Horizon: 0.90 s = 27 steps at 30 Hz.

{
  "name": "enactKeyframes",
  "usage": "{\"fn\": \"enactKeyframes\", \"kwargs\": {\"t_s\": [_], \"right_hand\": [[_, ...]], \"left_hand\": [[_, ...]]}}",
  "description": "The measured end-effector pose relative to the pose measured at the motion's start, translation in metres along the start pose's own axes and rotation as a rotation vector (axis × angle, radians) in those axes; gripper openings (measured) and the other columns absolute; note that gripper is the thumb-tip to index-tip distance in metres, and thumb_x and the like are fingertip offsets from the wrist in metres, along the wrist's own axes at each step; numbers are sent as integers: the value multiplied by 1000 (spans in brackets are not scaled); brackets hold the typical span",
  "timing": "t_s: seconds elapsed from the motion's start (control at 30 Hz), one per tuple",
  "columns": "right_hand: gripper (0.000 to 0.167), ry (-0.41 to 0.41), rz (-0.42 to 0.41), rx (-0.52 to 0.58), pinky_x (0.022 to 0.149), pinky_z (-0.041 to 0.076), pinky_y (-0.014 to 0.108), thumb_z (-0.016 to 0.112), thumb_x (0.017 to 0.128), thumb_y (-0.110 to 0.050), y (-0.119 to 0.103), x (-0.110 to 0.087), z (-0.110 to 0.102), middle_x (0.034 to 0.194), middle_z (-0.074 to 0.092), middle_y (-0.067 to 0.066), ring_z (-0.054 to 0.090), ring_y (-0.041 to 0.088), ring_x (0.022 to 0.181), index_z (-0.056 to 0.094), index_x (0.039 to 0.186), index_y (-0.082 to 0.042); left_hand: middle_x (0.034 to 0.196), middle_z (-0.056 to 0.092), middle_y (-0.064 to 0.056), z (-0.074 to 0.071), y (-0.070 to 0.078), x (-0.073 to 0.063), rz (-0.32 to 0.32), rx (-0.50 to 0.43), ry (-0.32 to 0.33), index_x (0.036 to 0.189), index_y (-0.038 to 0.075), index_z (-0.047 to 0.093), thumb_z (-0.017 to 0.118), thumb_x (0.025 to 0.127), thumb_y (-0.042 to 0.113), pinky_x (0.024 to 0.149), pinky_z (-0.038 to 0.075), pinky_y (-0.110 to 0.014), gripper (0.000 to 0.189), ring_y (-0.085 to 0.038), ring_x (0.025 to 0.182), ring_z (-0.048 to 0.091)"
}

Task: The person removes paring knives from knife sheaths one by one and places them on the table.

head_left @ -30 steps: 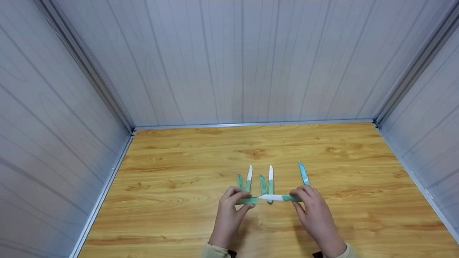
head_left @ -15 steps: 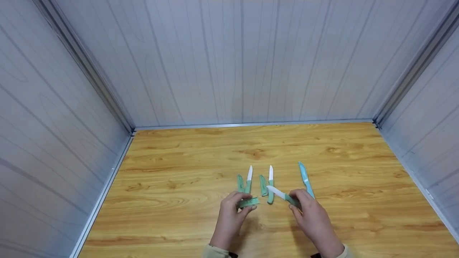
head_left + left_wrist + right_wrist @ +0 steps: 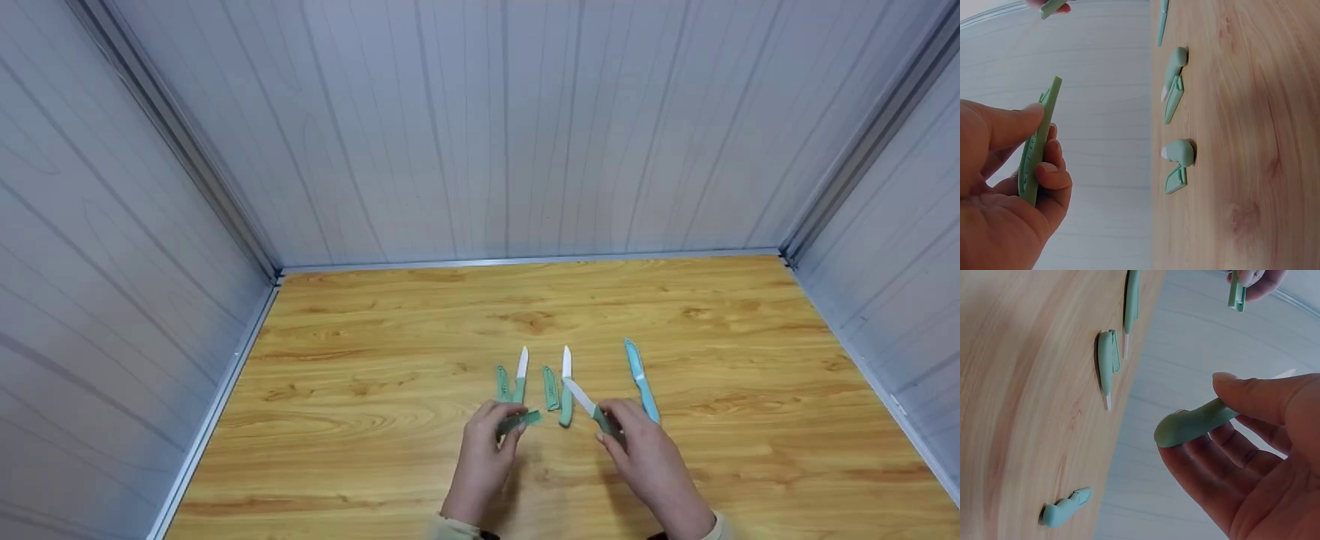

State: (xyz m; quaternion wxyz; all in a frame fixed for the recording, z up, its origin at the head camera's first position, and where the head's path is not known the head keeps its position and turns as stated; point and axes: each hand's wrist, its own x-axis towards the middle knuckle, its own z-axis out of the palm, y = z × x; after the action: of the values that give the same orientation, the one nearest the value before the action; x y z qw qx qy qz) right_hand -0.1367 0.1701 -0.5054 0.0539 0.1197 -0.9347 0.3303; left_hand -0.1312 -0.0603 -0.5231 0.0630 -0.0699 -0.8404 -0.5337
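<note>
My left hand [image 3: 484,454] grips a green knife sheath [image 3: 1039,143] between thumb and curled fingers; its tip end sits in the palm and its mouth points right in the head view. Facing it, my right hand [image 3: 649,457] pinches the green handle [image 3: 1196,423] of a paring knife, whose white blade [image 3: 580,394] points up and to the left. The blade is out of the sheath, with a gap between the two. Both hands are raised above the wooden table, as the wrist views show.
Two more green-handled knives, one left [image 3: 520,373] and one middle [image 3: 567,405], lie with white blades bare. Beside each is a green sheath, left [image 3: 502,382] and middle [image 3: 551,388]. A blue knife [image 3: 636,364] in its sheath lies at right. Pale panel walls [image 3: 502,150] bound the table.
The knife in my right hand has swung from nearly level, its tip at the sheath's mouth, to slanting up-left, and has drawn away from the sheath. The sheath has turned slightly in my left hand.
</note>
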Motion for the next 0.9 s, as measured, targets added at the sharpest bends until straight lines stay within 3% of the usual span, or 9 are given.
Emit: {"fn": "enactKeyframes", "kwargs": {"t_s": [0.27, 0.5, 0.9], "right_hand": [[34, -57, 79, 98, 68, 54, 26, 78, 79, -6, 2, 3, 2, 95, 57, -5, 59, 13, 87, 59, 107, -16], [34, -107, 133, 233, 61, 54, 23, 78, 77, -3, 7, 4, 4, 86, 57, -1, 60, 15, 79, 55, 100, -13], [29, -105, 129, 287, 66, 54, 29, 80, 78, -20, 13, 5, 8, 85, 62, -3, 62, 13, 77, 61, 99, -15]], "left_hand": [[97, 60, 4, 4, -5, -2, 55, 29, 17, 104, 9, 65, 66, 87, -2, 74, 53, -25, 20, -10, 90, 60], [90, 62, 4, 7, -6, -3, 24, -24, 22, 92, 9, 61, 69, 83, -4, 69, 52, -24, 17, -8, 83, 61], [85, 63, 5, 8, -7, -5, 38, -81, 42, 84, 12, 66, 73, 81, -2, 67, 53, -32, 16, -9, 76, 59]]}}
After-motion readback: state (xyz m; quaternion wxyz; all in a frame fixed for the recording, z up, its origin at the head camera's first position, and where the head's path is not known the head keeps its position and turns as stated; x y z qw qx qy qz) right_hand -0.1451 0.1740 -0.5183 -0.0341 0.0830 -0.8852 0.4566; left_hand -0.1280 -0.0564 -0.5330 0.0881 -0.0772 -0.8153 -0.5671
